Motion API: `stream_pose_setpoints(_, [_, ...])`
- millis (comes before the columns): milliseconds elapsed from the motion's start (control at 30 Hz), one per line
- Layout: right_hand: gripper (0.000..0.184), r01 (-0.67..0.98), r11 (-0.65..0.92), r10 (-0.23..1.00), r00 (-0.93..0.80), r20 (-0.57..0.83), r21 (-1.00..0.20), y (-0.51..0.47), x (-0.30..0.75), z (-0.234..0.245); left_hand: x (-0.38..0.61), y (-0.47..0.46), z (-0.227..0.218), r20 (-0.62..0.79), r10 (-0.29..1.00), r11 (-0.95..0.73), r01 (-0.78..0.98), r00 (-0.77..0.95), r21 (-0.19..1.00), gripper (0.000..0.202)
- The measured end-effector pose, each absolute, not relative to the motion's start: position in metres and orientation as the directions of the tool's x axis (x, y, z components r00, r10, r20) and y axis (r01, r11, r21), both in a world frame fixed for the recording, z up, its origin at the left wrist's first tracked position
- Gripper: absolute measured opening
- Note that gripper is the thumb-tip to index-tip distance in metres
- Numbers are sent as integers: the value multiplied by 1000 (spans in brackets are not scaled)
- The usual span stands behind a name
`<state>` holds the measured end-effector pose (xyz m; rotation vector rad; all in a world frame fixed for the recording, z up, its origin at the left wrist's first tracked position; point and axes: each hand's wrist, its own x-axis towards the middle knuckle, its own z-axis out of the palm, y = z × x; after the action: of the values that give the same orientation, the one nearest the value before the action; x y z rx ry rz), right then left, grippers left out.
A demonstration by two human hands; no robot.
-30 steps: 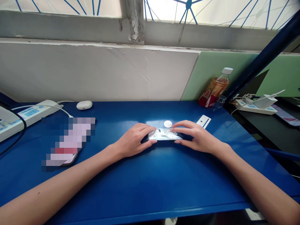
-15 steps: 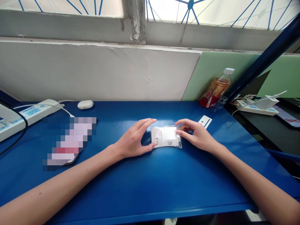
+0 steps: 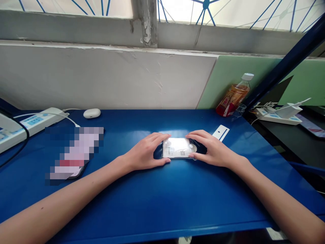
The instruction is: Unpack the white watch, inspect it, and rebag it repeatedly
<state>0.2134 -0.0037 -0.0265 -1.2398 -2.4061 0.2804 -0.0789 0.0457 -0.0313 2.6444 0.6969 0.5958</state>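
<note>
A small white packet in clear plastic wrap (image 3: 176, 148), with printed text and a small square code, lies on the blue desk (image 3: 162, 196). My left hand (image 3: 146, 152) grips its left end, the fingertips at the far edge and the thumb at the near edge. At the other end my right hand (image 3: 210, 147) holds it the same way, thumb near and fingers far. A white card with a dark slot (image 3: 221, 133) lies just beyond my right hand.
A phone with a blurred screen (image 3: 76, 152), a white earbud case (image 3: 91, 113) and a power strip (image 3: 43, 122) are on the left. A drink bottle (image 3: 233, 96) leans at the back right, near a blue post (image 3: 284, 64). Another power strip (image 3: 279, 115) stands further right.
My right hand's fingers have spread from the packet's right corner to its far and near edges. My left hand has closed in on the left end. Light now glares on the packet.
</note>
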Motion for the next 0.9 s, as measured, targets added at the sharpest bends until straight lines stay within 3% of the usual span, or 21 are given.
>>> stream_pose_setpoints(300, [64, 735, 573, 818, -538, 202, -362, -4, 213, -23, -77, 46, -33, 261, 601, -792, 521, 755, 318, 74])
stream_pose_setpoints(733, [71, 755, 554, 830, -533, 164, -351, -5, 213, -22, -77, 49, -34, 312, 607, -793, 527, 731, 306, 89])
stream_pose_setpoints(900, [70, 754, 550, 833, -528, 167, -360, -5, 213, -23, -76, 49, -33, 290, 608, -791, 529, 739, 308, 82])
